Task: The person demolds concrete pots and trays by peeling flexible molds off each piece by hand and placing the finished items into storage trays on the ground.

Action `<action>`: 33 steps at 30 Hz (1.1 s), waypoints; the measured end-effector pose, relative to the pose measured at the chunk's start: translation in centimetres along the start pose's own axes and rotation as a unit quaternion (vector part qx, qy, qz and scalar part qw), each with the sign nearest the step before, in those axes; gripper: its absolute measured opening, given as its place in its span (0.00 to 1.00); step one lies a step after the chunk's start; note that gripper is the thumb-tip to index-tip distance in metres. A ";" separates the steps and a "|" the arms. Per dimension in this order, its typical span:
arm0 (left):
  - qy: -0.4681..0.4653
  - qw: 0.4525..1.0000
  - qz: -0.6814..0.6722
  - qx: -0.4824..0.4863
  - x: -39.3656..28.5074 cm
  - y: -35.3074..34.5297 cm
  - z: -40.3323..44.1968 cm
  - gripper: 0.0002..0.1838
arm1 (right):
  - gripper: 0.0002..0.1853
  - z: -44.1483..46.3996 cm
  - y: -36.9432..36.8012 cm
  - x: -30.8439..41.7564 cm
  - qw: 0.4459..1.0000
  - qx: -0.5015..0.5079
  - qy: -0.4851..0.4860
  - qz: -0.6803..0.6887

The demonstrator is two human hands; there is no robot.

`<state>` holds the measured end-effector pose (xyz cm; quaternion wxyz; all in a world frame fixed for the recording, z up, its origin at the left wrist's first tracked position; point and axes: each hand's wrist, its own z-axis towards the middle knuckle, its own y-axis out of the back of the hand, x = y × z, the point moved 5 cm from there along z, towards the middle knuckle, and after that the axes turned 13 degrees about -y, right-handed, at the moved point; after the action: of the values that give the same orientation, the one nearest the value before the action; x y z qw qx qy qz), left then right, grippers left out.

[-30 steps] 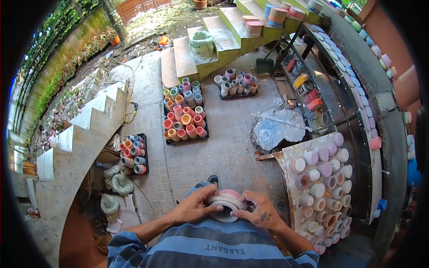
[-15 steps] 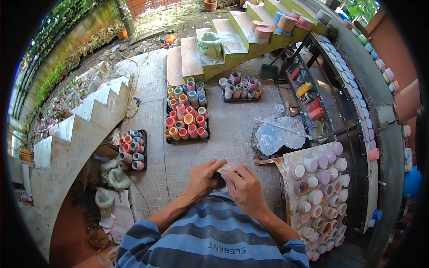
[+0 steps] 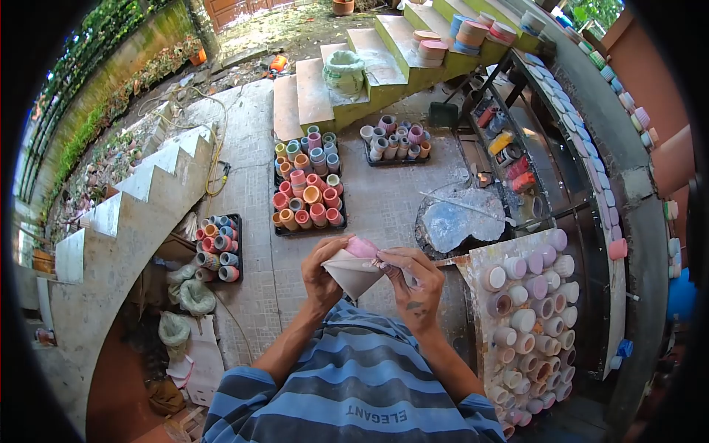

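Observation:
In front of my chest is a pale grey tapered pot (image 3: 352, 276), tilted, with a smooth pink part showing at its top. My left hand (image 3: 323, 272) wraps round its left side, fingers over the rim. At the opposite edge my right hand (image 3: 415, 286) pinches the rim between thumb and fingertips. Grey smears mark the back of that hand. Whether the pink part is the pot's inside or a separate piece, I cannot tell.
Black trays of coloured pots (image 3: 310, 193) stand on the paved floor ahead. A splattered board (image 3: 476, 295) holds many pale pots at my right. Beyond it is a black metal shelf (image 3: 543, 184). A grey-blue slab (image 3: 458, 225) lies before the steps (image 3: 310, 92).
The pot has been turned and tilted, so its pale side and pink part now show. My left hand has moved slightly left and up; the right has shifted right.

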<state>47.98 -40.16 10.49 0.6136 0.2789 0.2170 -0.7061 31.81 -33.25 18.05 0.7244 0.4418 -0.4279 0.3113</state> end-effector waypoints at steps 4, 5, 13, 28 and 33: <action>0.072 0.995 -0.023 -0.070 1.1 -0.7 -1.3 0.21 | 0.13 0.5 -0.4 -1.2 0.998 -0.013 -0.060 0.014; 0.122 0.988 -0.038 -0.090 1.5 -0.9 -1.9 0.19 | 0.13 0.6 -0.6 -1.5 0.998 -0.013 -0.058 0.013; 0.209 0.970 -0.078 -0.094 2.9 -2.0 -2.1 0.17 | 0.05 0.9 -3.0 -7.3 0.966 0.001 -0.204 0.158; 0.152 0.986 0.036 -0.063 6.9 -3.5 -0.6 0.16 | 0.10 2.4 -5.3 -8.9 0.991 -0.133 0.011 0.001; 0.180 0.965 0.185 -0.050 10.4 -4.0 0.3 0.17 | 0.12 1.4 -8.7 -8.7 0.990 -0.081 0.018 -0.112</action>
<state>43.02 -47.48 3.72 0.6976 0.4057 0.3040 -0.5063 34.70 -38.72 7.39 0.7957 0.4212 -0.3863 0.2007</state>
